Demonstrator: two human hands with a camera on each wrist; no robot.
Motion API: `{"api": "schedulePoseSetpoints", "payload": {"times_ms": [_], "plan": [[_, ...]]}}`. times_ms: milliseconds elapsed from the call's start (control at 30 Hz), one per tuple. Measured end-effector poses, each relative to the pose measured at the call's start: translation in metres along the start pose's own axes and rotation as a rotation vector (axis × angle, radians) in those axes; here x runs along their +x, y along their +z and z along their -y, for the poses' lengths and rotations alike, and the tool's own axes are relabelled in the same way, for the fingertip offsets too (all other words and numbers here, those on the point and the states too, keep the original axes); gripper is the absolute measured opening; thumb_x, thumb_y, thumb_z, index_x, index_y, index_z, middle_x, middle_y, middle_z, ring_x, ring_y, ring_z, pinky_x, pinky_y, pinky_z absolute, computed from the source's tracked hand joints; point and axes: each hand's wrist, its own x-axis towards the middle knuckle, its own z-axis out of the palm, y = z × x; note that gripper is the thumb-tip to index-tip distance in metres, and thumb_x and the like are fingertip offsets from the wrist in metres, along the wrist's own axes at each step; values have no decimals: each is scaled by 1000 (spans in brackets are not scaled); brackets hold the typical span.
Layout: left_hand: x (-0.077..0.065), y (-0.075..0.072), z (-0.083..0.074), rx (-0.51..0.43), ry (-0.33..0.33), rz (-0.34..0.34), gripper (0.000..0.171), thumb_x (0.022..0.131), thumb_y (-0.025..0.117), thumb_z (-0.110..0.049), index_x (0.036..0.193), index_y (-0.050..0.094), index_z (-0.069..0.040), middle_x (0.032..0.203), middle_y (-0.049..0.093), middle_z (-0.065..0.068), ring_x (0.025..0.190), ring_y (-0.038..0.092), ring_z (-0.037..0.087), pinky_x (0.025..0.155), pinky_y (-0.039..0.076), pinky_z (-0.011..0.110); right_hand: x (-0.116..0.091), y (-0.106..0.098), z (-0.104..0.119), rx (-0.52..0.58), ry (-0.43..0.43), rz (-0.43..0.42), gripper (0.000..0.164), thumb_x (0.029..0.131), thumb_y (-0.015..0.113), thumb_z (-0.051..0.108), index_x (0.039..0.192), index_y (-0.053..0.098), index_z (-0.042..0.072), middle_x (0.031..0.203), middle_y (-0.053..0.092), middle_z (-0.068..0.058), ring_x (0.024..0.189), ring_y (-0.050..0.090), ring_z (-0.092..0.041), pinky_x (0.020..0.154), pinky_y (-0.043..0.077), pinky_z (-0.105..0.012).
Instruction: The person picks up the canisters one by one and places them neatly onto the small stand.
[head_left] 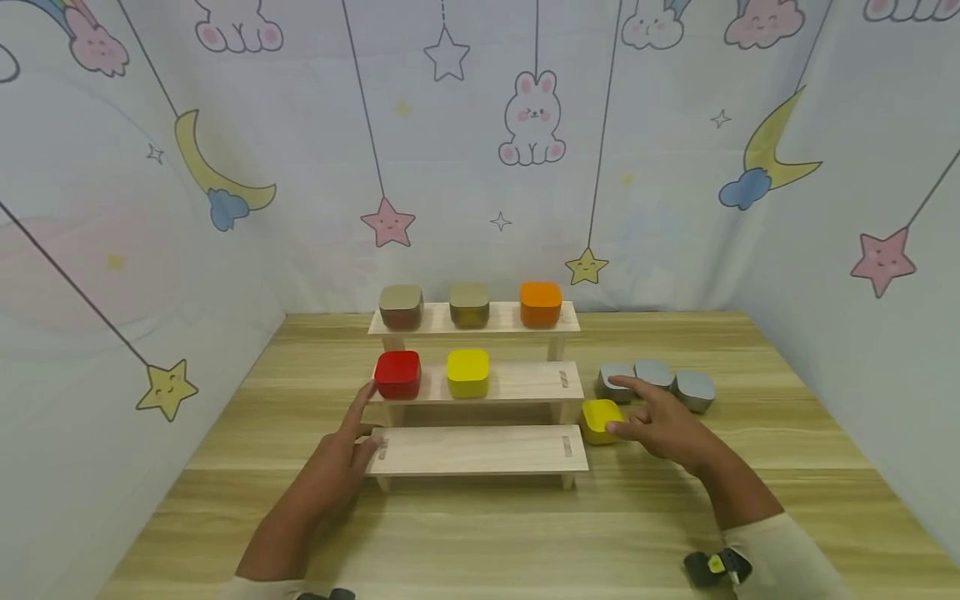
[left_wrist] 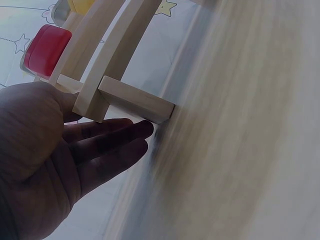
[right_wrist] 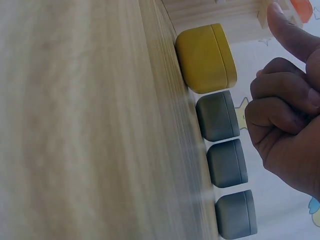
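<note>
My left hand is at the left end of a three-step wooden stand. Its thumb lies at the bottom step's end, and its index finger reaches up beside a red rounded box. In the left wrist view, the other fingers extend loosely below that step. My right hand hovers by a yellow box right of the stand. Its index finger and thumb stick out, apart from each other, while the other fingers are curled around nothing. The index fingertip overlaps a grey box.
Two more grey boxes stand on the wood-grain table. Another yellow box sits on the middle step. The top step holds an orange box and two brownish ones. Printed cloth walls enclose the back and sides.
</note>
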Motion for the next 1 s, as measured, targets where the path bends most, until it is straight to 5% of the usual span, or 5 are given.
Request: {"api": "schedulePoseSetpoints", "payload": {"times_ms": [333, 1000], "plan": [[1, 0, 1, 2, 15, -4, 90, 114, 57, -16, 175, -4, -40, 156, 62, 25, 145, 60, 50, 120, 45, 70, 3, -6, -7, 89, 33, 92, 85, 105, 74, 19, 171, 24, 2, 58, 33, 10, 45, 22, -6, 45, 27, -22], [0, 0, -1, 10, 6, -4, 90, 113, 59, -17, 176, -3, -38, 155, 62, 27, 143, 60, 51, 119, 46, 71, 10, -6, -28, -12, 41, 80, 82, 102, 78, 18, 170, 34, 7, 62, 37, 8, 50, 29, -6, 48, 35, -23]]}}
